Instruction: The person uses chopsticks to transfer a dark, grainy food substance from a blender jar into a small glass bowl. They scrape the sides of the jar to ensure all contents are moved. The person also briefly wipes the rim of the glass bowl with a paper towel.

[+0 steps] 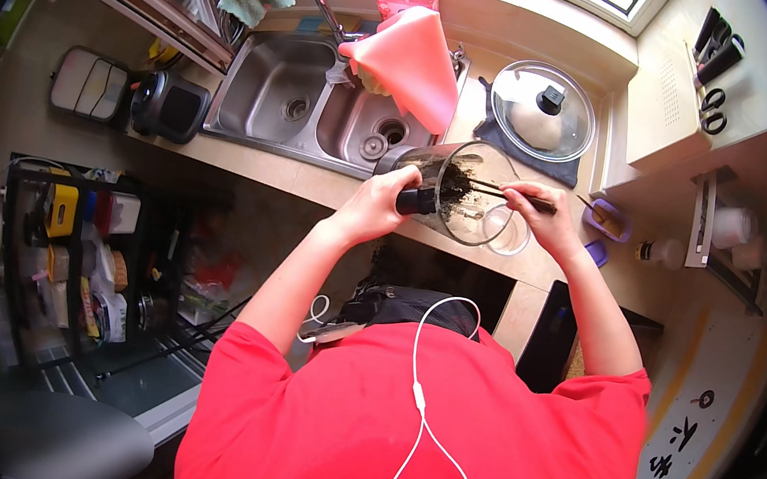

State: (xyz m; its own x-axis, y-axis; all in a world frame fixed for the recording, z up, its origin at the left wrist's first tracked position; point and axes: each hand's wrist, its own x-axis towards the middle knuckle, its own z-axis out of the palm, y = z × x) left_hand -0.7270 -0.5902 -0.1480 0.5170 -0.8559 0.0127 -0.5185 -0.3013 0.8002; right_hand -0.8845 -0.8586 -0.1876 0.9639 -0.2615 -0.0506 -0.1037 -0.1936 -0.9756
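Note:
My left hand (375,202) grips the black handle of a clear blender jar (432,157). The jar lies tilted on its side above the counter, its wide mouth facing right. Dark, wet-looking bits (454,189) cling to the inside. My right hand (541,215) holds a pair of dark chopsticks (488,186), their tips inside the jar among the dark bits. A small clear glass (513,240) stands on the counter, partly behind the jar's rim.
Beyond the jar is a double-bowl steel sink (269,86), with a pink cloth or sheet (414,62) hanging over its right bowl. A glass lid (520,87) lies on a dark cloth (553,166). Purple containers (610,226) sit to the right. A black rack (82,236) stands at lower left.

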